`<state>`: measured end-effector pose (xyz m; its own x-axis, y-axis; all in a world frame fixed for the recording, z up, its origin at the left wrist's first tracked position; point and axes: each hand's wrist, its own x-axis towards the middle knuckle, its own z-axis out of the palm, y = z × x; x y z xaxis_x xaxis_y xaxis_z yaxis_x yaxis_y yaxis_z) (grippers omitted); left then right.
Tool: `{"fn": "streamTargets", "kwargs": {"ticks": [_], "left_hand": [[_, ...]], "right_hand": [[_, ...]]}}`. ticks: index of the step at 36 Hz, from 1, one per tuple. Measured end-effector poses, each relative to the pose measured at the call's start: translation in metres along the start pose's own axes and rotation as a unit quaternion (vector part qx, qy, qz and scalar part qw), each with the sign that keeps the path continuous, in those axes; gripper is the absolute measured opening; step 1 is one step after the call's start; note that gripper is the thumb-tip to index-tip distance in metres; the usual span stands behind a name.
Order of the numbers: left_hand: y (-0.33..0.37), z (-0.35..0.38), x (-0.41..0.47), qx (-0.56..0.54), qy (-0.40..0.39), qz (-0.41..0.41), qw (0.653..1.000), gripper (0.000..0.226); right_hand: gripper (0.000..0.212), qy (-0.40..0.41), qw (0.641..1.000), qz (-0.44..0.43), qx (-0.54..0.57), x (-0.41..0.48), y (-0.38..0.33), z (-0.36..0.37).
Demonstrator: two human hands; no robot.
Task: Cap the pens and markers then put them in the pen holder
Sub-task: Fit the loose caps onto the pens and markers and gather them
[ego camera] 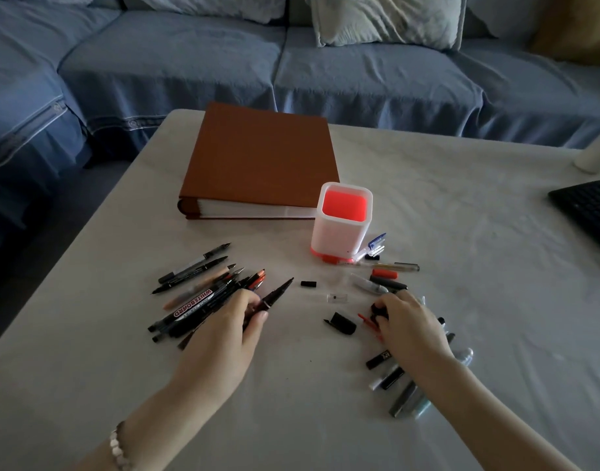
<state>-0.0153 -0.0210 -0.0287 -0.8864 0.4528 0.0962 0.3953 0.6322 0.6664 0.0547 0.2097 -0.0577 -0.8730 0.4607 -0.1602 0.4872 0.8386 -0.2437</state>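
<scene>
Nearest, round the left wrist, one pale beaded bracelet (116, 443). Two bare hands over a table (292, 385) draped in wrinkled white cloth. Left hand (230, 324) curled round one dark pen (276, 295), slim and tapering to a bare pointed tip aimed away and rightward. Right hand (410, 329) palm down, fingers bent, thumb and fingertip pinching one small black cap (379, 310), rounded and glossy. Just under that pinch, one thin red clip (368, 322). Beneath and behind the right wrist, a heap of caps (399, 401): black, grey and clear plastic tubes, at least six, too overlapped for a sure count. Between the hands, three single caps: one fat black clipped cap (341, 322), one clear stub (336, 298), one short black cap (308, 284). Left of the left hand, a fan of loose pens (196, 277), roughly ten, uncapped tips pointing away, among them one black whiteboard marker (193, 305) with a white label. Just beyond the right hand, one red cap (384, 273) and one long clear pen (380, 266). Farther out, beyond the gap between the hands, one pen holder (341, 232), upright, square with rounded corners, white plastic walls, red inside and at the base. Just behind it, one thick brown album (261, 158), cloth-textured, white page edges showing. Far right of the right hand, one black keyboard (587, 212). Farthest, a blue sofa (326, 73) with a pale crumpled cushion (387, 18).
</scene>
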Motion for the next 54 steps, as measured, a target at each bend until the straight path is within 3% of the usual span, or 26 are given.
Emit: {"fn": "streamTargets", "kwargs": {"ticks": [2, 6, 9, 13, 19, 35, 41, 49, 54], "left_hand": [[0.001, 0.0, -0.001, -0.012, -0.008, -0.001, 1.0, 0.007], [0.006, 0.004, -0.001, -0.031, -0.021, -0.01, 0.999, 0.005], [0.012, 0.008, 0.002, -0.065, -0.028, -0.016, 0.997, 0.014], [0.022, 0.011, 0.005, -0.092, -0.04, -0.007, 0.995, 0.023], [0.035, 0.009, 0.009, -0.109, -0.065, 0.05, 0.991, 0.014], [0.047, 0.006, 0.011, -0.057, -0.069, 0.149, 0.985, 0.022], [0.053, 0.006, 0.016, -0.041, -0.093, 0.19, 0.976, 0.029], [0.064, 0.007, 0.021, -0.068, -0.098, 0.186, 0.975, 0.026], [0.065, 0.009, 0.025, -0.101, -0.168, 0.145, 0.97, 0.014]], "right_hand": [[0.032, -0.007, 1.0, 0.024, 0.018, 0.001, 0.002, 0.002], [0.014, -0.007, 0.999, 0.024, 0.029, 0.002, 0.006, 0.005], [0.02, 0.013, 0.997, 0.015, 0.081, 0.002, 0.008, 0.002], [0.024, 0.067, 0.962, -0.032, 0.263, -0.004, 0.001, -0.017], [0.029, 0.034, 0.912, -0.086, 0.4, -0.022, -0.002, -0.051], [0.019, 0.017, 0.938, -0.18, 0.296, -0.033, -0.016, -0.069], [0.02, 0.021, 0.932, -0.21, 0.294, -0.033, -0.018, -0.065], [0.017, 0.094, 0.912, -0.28, 0.285, -0.033, -0.016, -0.063], [0.017, 0.125, 0.903, -0.343, 0.228, -0.034, -0.013, -0.063]]}}
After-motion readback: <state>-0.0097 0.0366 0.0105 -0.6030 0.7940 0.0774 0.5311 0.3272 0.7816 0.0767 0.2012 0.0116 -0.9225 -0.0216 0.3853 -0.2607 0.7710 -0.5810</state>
